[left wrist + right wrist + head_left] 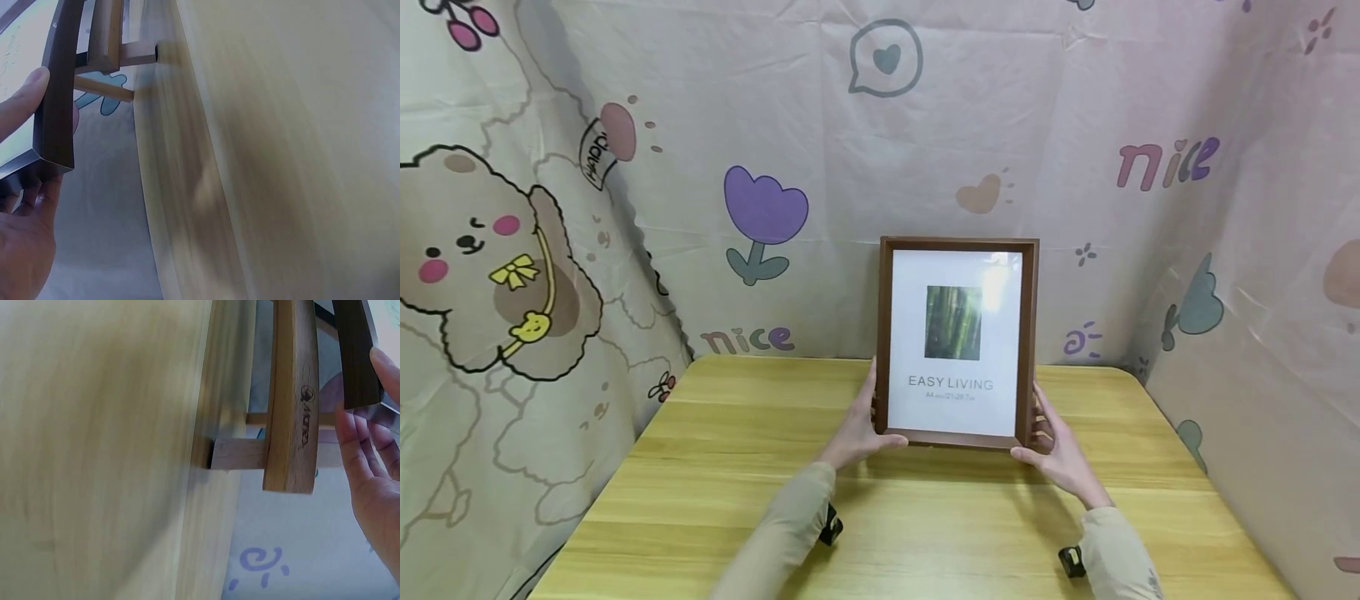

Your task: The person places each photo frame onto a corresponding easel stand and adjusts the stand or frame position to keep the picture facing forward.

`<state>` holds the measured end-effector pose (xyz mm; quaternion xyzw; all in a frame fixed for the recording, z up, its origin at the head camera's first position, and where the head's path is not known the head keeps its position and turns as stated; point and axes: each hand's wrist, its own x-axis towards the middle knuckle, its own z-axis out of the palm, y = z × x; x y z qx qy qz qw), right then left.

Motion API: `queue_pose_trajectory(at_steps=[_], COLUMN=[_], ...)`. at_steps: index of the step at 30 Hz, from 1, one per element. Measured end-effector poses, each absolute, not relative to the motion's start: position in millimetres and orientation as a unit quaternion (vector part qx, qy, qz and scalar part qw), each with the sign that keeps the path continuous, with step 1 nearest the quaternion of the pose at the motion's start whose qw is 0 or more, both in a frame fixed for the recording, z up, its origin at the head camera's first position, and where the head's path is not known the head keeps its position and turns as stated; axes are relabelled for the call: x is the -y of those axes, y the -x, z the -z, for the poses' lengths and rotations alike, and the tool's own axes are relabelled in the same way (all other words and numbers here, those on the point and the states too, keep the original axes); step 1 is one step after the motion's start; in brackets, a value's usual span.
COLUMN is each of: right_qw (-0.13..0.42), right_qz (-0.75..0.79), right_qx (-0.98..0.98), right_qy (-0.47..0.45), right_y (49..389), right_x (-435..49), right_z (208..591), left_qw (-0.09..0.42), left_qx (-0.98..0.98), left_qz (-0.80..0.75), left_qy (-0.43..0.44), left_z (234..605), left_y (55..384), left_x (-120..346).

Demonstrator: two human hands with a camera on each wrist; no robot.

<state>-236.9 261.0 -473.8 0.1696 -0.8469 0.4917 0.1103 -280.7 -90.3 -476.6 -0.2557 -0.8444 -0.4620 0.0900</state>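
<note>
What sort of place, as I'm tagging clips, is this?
Probably an indoor filming booth: cartoon-printed cloth hangs on three sides of a wood-grain table, where a picture frame is being held.

Frame point(1027, 342) is brn, table point(947, 517) yel woodgrain, backdrop point(880, 142) pale w/ cartoon print

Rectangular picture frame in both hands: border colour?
The rectangular picture frame's border is brown, best seen in the head view.

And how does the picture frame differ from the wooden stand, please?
The picture frame is dark brown; the wooden stand is lighter tan. The left hand and right hand hold the frame; the stand rests on the table. The frame shows a white sheet; the stand bears small lettering. Both have brown tones.
</note>
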Motion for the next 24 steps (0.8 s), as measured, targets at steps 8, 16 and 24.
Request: queue_pose_trajectory(at_steps=[8, 16, 24], right_qw=[0.124, 0.132, 0.149], right_qz=[-0.526, -0.537, -0.562], right_qx=[0.824, 0.816, 0.796], right_qy=[-0.172, -0.165, -0.168], right_y=[235, 234, 236], right_x=[-270, -277, -283], right_z=[474, 479, 490], left_qw=[0.095, 0.082, 0.082], left_qx=[0.84, 0.838, 0.842], left_qz=[0.464, 0.473, 0.466], left_qy=[0.263, 0.26, 0.259], left_z=[474, 473, 477], left_y=[289, 292, 297], left_x=[74, 60, 49])
